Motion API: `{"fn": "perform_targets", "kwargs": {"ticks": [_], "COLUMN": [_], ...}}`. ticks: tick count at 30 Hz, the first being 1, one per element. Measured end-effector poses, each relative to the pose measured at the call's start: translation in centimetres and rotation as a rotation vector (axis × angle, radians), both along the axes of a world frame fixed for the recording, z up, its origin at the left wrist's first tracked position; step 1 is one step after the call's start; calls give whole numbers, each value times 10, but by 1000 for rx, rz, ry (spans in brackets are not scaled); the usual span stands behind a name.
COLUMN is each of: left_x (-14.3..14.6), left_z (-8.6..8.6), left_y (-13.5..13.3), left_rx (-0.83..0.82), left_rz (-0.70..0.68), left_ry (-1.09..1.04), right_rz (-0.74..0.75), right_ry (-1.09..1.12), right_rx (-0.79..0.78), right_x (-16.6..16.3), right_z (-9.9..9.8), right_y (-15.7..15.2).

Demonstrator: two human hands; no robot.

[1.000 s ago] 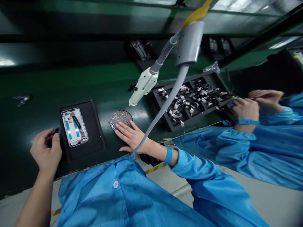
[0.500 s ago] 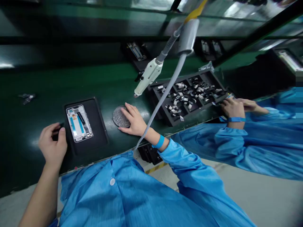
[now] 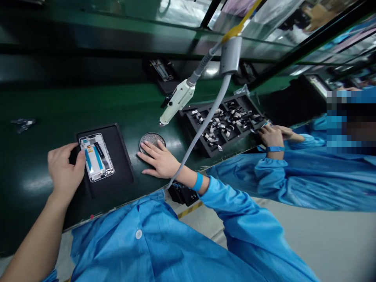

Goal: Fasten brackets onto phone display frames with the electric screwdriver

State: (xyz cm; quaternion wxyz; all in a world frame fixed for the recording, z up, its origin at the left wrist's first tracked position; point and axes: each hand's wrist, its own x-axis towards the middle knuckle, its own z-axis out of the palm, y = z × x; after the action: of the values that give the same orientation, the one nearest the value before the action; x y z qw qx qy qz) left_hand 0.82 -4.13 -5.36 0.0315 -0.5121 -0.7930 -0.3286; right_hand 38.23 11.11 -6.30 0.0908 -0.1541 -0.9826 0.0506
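A phone frame with blue strips lies face up in a black tray on the green belt. My left hand grips the tray's left edge, fingers curled, thumb against the phone frame's side. My right hand rests flat with fingers stretched out; the fingertips lie on a round dish of tiny screws. A white electric screwdriver hangs tip down just above and behind the dish, and its grey cable runs down past my right wrist.
To the right stands a black compartment tray full of small flex parts. A co-worker in a blue coat has a hand at its right end. Small loose parts lie far left. Another dark tray sits behind.
My left hand has moved right, from beside the tray onto its edge, thumb now at the phone frame. My right hand drew back slightly on the dish. The view shifted a little.
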Motion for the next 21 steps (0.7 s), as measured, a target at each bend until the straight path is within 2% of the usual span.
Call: {"fn": "perform_targets", "kwargs": {"ticks": [4, 8, 12, 14, 17, 19, 21], "left_x": [-4, -11, -16, -16, -13, -11, -9], "left_z": [-1, 0, 3, 5, 8, 10, 10], "left_y": [17, 43, 57, 58, 54, 51, 49], "left_rx": [25, 27, 26, 28, 32, 36, 41], "left_rz": [-5, -6, -6, -7, -20, -36, -49], "left_ry": [-3, -22, -48, -59, -75, -83, -87], "right_rz": [-50, 44, 64, -22, -269, -426, -477], "right_ry": [7, 1, 57, 107, 228, 303, 286], "right_rx": [21, 35, 38, 8, -93, -134, -129], "right_x": [15, 39, 20, 5, -7, -8, -6], "right_z": [-2, -5, -8, -12, -18, -19, -17], "right_y": [17, -1, -2, 13, 33, 36, 28]}}
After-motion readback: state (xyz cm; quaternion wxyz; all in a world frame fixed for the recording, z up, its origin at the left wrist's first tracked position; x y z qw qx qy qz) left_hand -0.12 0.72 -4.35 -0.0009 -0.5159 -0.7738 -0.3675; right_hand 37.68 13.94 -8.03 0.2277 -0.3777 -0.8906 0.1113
